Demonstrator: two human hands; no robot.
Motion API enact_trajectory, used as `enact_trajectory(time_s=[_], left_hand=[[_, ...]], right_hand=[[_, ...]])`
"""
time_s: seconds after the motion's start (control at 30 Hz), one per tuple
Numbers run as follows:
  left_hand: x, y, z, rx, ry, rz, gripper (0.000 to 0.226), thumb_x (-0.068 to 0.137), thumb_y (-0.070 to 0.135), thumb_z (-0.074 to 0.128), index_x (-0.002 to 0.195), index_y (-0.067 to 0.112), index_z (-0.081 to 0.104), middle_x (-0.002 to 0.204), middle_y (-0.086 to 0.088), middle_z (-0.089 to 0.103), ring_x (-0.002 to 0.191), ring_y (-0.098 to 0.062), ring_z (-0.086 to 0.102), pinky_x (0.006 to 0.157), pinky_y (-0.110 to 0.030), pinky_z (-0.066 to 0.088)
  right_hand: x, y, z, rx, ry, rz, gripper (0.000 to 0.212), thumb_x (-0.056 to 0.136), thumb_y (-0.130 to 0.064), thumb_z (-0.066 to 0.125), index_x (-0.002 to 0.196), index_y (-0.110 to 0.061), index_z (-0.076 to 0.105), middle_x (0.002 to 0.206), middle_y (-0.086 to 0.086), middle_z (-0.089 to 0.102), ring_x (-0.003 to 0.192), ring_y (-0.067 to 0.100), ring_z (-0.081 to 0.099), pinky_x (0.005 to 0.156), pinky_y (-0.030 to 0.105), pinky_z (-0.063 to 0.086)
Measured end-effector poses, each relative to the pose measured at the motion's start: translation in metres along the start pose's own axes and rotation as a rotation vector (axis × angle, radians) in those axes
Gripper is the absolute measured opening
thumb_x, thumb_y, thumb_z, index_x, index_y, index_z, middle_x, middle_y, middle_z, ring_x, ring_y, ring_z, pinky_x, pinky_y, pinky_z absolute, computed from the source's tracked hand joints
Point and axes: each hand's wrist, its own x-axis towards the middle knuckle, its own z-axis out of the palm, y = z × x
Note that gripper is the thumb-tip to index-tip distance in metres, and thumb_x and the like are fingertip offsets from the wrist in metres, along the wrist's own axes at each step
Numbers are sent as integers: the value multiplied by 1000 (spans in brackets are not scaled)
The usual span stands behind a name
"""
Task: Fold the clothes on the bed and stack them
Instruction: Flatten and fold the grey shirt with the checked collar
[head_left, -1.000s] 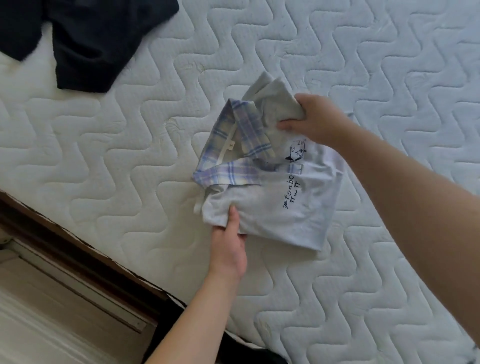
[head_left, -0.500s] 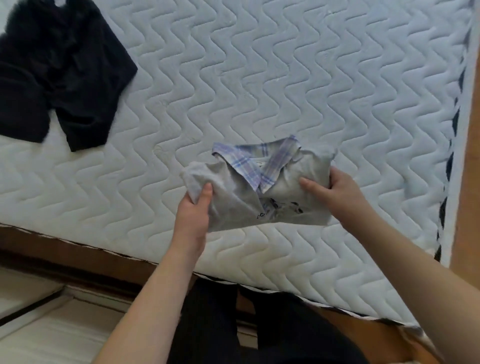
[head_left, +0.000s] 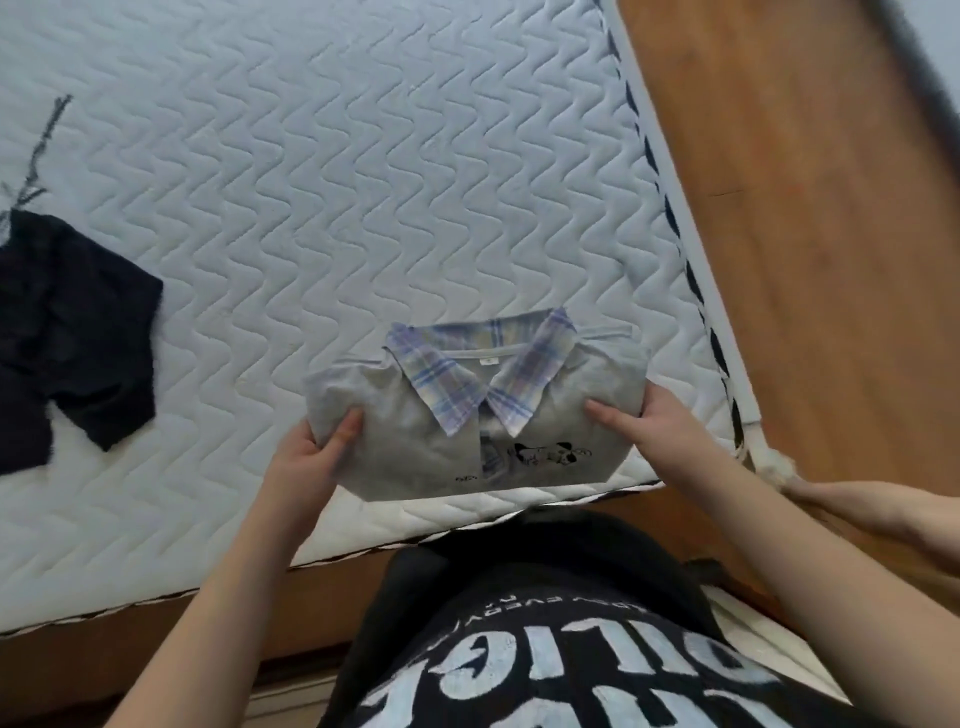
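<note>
1 grey shirt (head_left: 415, 441) with a plaid collar (head_left: 483, 374) is folded into a compact rectangle and sits at the near corner of the mattress (head_left: 363, 182), close to its edge. The left hand (head_left: 306, 457) grasps its left side, thumb on top; the right hand (head_left: 660, 431) grasps its right side the same way. I cannot tell whether it rests flat or is slightly lifted. A dark garment (head_left: 67, 338) lies crumpled well apart at the left, not folded. By my judgement, 1 piece is done, at least 1 remains, and no stack exists yet.
</note>
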Motion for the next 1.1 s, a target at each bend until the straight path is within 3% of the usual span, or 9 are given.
enact_trajectory(time_s=[0.1,0.23,0.33,0.47,0.6,0.77,0.93,1.1], left_hand=[[1,12,12,18,-66,22,32,78,44,69,100,21,72,100,2,77,94,-13,72,67,-16,55],[10,28,21,93,-203,81,29,79,38,79,101,21,71,98,2,77,92,-14,73,67,-16,55],[22,39,30,193,-347,134,23,78,29,79,100,24,72,97,2,77,90,-14,73,67,-17,55],[31,53,43,248,-422,195,16,74,36,77,89,40,74,93,8,77,86,-9,73,65,-16,55],[40,62,57,305,-473,230,26,65,52,77,90,42,73,95,9,76,89,-11,73,73,-29,58],[47,70,90,380,-502,296,35,66,53,76,97,39,68,98,11,75,93,-13,72,86,-50,57],[45,83,147,426,-575,358,30,67,53,74,95,47,67,97,14,75,90,-10,72,85,-50,58],[46,91,216,444,-648,349,24,72,45,74,95,45,68,99,11,75,92,-11,72,86,-49,58]], right_hand=[[-21,7,-2,6,119,-19,32,85,-37,71,114,-24,66,106,-9,73,98,6,68,83,23,53],[-41,11,7,141,258,-62,27,78,-40,70,103,-31,65,94,-19,74,88,-3,69,67,10,51],[-53,20,14,225,352,-81,32,75,-41,73,104,-29,67,102,-14,74,95,6,70,73,17,55],[-71,30,24,315,481,-112,37,78,-40,74,111,-25,68,112,-4,73,105,15,68,88,35,53],[-90,34,26,329,594,-142,36,81,-39,73,113,-24,68,113,-4,72,106,16,68,88,32,55],[-113,33,15,337,771,-178,39,79,-41,74,113,-24,66,110,-4,73,104,15,69,88,36,54],[-128,39,-17,354,891,-174,45,75,-47,76,113,-25,66,108,-6,74,100,14,70,88,40,55],[-124,51,-70,366,971,-168,34,75,-46,78,104,-31,67,103,-9,74,95,11,71,83,37,56]])
